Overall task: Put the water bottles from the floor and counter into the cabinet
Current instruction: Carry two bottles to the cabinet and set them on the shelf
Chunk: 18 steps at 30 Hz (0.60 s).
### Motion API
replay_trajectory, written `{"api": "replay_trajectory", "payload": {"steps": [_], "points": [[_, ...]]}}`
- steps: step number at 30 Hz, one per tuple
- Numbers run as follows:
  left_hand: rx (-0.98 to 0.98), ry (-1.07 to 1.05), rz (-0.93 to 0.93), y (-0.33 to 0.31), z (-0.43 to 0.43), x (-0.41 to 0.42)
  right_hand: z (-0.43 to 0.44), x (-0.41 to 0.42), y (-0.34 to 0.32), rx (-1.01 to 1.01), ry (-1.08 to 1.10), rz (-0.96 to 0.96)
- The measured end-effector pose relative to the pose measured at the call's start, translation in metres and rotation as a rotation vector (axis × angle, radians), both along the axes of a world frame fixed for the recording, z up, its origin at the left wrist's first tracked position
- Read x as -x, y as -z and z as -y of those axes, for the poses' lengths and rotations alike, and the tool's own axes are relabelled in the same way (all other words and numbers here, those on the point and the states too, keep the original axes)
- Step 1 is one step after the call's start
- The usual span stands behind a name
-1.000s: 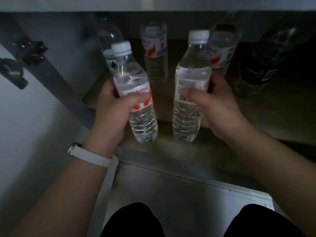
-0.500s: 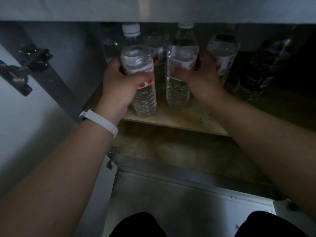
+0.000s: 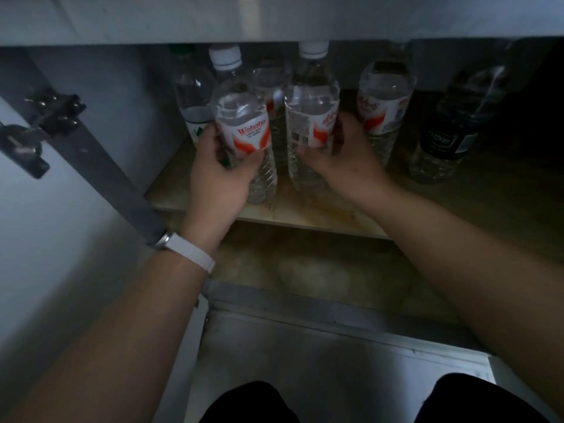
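Bottles at shelf front, one in each hand: left hand (image 3: 218,181) wrapped round lower body of left water bottle (image 3: 241,129), thumb across front just under red-and-white label, fingers behind. Likewise right hand (image 3: 348,160) curled round right water bottle (image 3: 309,117) from its right side, thumb at front below label, remaining fingers hidden behind. Both bottles upright, white-capped, side by side with narrow gap between; left base on wooden shelf (image 3: 320,216) near front edge, right base partly hidden by hand, contact not discernible.

Neighbours on same shelf:
- green-labelled bottle (image 3: 192,99) at back left, close to cabinet side wall (image 3: 131,96)
- clear bottle (image 3: 270,83) directly behind gap between held pair
- red-labelled bottle (image 3: 386,108) just beside right hand
- dark-labelled bottle (image 3: 445,138) farther right

Caps of held pair close under counter edge (image 3: 274,19).

Open room: bare shelf strip along front edge, wider at front right before dark-labelled bottle. Grey cabinet frame (image 3: 106,166) just beside white wristband (image 3: 190,251) on left wrist; door hinge (image 3: 45,123) farther left. Lower cabinet floor (image 3: 305,270) beneath shelf.
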<state>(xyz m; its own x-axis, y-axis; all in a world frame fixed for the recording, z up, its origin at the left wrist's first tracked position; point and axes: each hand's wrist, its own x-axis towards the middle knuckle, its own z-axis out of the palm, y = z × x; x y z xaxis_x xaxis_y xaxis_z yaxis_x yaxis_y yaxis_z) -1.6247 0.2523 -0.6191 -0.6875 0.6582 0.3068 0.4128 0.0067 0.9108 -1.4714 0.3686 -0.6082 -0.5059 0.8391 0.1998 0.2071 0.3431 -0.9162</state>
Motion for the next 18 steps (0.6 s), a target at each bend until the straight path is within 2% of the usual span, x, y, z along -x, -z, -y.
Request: {"api": "replay_trajectory", "payload": {"steps": [5,10,14,18], "points": [[0.055,0.012,-0.151,0.03,0.031,-0.013,0.017,-0.034,0.01,-0.08,-0.013,0.186],[0.208,0.071,-0.412,0.042,0.059,-0.03,0.04,-0.063,0.017,-0.396,-0.049,0.489],[0.356,0.094,-0.488,0.01,0.086,-0.052,0.069,-0.08,0.002,-0.512,-0.114,0.649],[0.482,0.147,-0.655,-0.042,0.118,-0.075,0.102,-0.105,-0.032,-0.452,-0.183,0.752]]}}
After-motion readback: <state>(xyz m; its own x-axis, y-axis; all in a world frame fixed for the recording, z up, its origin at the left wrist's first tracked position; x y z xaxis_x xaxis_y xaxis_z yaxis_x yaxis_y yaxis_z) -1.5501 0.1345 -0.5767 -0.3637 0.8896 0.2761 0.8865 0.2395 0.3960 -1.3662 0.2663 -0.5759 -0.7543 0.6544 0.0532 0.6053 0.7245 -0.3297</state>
